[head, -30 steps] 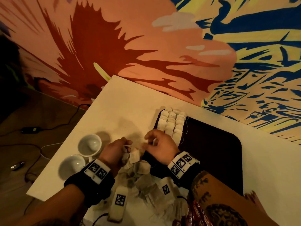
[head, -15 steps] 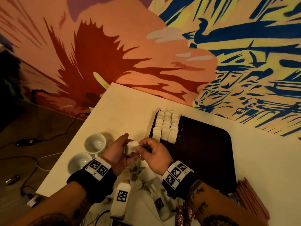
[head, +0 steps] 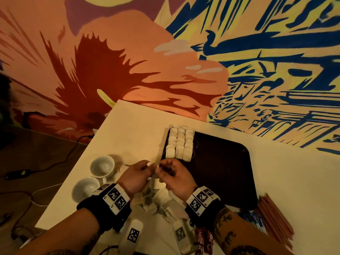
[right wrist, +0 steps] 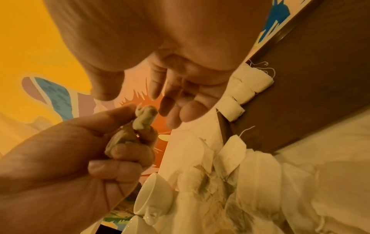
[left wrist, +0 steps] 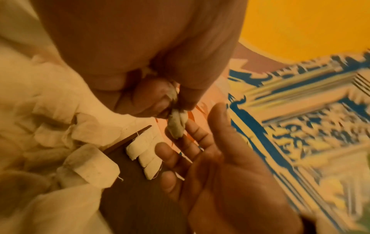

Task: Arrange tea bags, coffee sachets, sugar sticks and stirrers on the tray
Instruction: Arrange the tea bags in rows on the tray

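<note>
Centrally, at frame middle, a crumpled tea bag (right wrist: 144, 118) is pinched in the left hand (head: 135, 176); the right hand (head: 176, 178), fingers relaxed and holding nothing, hovers just beside it. Above them, rowed tea bags (head: 179, 143) occupy the dark tray (head: 224, 173)'s left end.

The cream worktop (head: 139, 137) carries a dark tray (head: 220, 172), two white cups (head: 102, 165), loose tea bags (head: 158, 199) and red stirrers (head: 274, 216).

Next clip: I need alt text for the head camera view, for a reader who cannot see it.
Over a white table, the left hand pinches a scrunched tea bag while the right hand hovers beside it with loosely curled fingers. Beyond them, a dark tray holds three neat rows of tea bags; loose tea bags lie below the hands, two white cups to the left.
</note>
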The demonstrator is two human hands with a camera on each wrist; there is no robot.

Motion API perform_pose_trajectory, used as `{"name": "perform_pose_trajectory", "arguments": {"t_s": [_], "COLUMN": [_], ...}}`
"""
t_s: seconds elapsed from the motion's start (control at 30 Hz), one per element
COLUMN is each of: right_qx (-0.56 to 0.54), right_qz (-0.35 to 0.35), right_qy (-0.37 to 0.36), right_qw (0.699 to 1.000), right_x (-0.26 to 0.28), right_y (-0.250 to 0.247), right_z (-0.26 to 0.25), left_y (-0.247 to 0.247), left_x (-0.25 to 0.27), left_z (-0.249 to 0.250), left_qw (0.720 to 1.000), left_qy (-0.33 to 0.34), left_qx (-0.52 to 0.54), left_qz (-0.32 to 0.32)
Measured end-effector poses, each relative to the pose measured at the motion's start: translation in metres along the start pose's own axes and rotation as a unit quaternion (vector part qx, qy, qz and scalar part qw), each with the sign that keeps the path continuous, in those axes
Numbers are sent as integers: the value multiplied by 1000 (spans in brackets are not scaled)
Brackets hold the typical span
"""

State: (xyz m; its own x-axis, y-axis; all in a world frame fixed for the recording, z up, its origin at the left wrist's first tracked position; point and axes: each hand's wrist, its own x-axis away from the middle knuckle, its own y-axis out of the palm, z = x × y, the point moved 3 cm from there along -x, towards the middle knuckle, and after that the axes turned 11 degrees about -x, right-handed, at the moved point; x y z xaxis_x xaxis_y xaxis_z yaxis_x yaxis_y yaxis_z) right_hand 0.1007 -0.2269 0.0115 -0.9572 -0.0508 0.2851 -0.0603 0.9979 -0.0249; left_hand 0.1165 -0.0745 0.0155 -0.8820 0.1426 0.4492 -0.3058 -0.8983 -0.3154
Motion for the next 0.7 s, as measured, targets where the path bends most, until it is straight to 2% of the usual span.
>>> {"name": "perform_pose_trajectory", "arguments": {"t_s": [0.07, 0.13, 0.27, 0.43, 0.53, 0.7], "right_qx": [-24, -23, -43, -93, -61, 79], "right_qz": [-9, -15, 0, 40, 33, -45], "right_qy": [-4, -10, 24, 52, 39, 23], "right_qw": [1000, 1000, 999, 994, 997, 996], "right_x": [4, 5, 2, -10, -18, -36], "right_y": [-2, -4, -10, -24, -31, -44], "right_z": [-7, -10, -7, -13, -11, -2], "left_y": [1, 2, 6, 11, 13, 23], "left_x": [-1, -3, -2, -8, -19, -29], "left_z": [3, 5, 15, 16, 6, -3], "left_qw": [992, 987, 986, 986, 988, 986], "left_qy": [46, 60, 56, 86, 86, 64], "left_qx": [-114, -148, -157, -132, -123, -145], "left_qz": [10, 9, -13, -57, -47, -45]}}
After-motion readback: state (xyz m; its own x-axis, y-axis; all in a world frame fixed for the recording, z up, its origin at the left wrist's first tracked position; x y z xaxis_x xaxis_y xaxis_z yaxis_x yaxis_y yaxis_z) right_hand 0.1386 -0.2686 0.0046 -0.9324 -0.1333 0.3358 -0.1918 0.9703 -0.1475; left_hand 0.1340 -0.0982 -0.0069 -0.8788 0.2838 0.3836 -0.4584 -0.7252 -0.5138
